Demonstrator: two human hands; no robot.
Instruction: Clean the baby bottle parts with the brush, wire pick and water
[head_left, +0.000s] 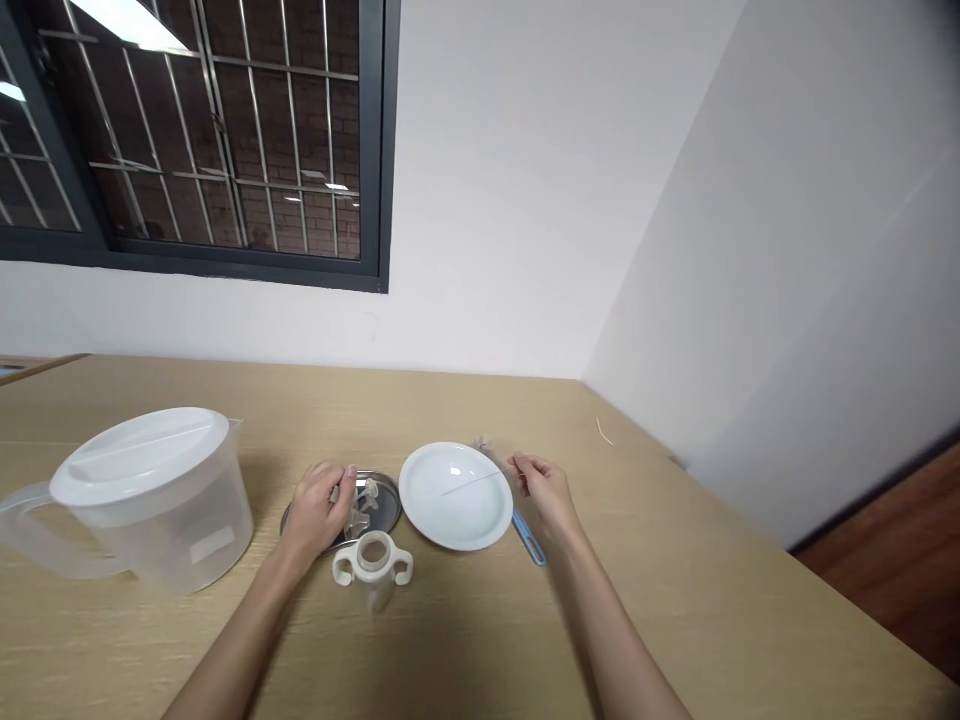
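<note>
My right hand (544, 488) is closed in a pinch on a thin, pale rod (474, 482), which reaches left over a white plate (427, 525). Just under that wrist lies the light blue handle of a brush (529, 538), its bristly end behind the plate. My left hand (319, 505) is curled closed over the left part of a round metal tray (388, 505); whatever its fingers hold is hidden. Beside its thumb, several clear plastic pieces (360, 512) sit on the tray. A bottle with two white side handles (373, 572) stands upright in front of the tray.
A large translucent pitcher (180, 545) with a white lid stands at the left of the wooden table (465, 650). A thin white strip (604, 432) lies at the back right. White walls border the table behind and on the right, with a barred window (225, 130) above.
</note>
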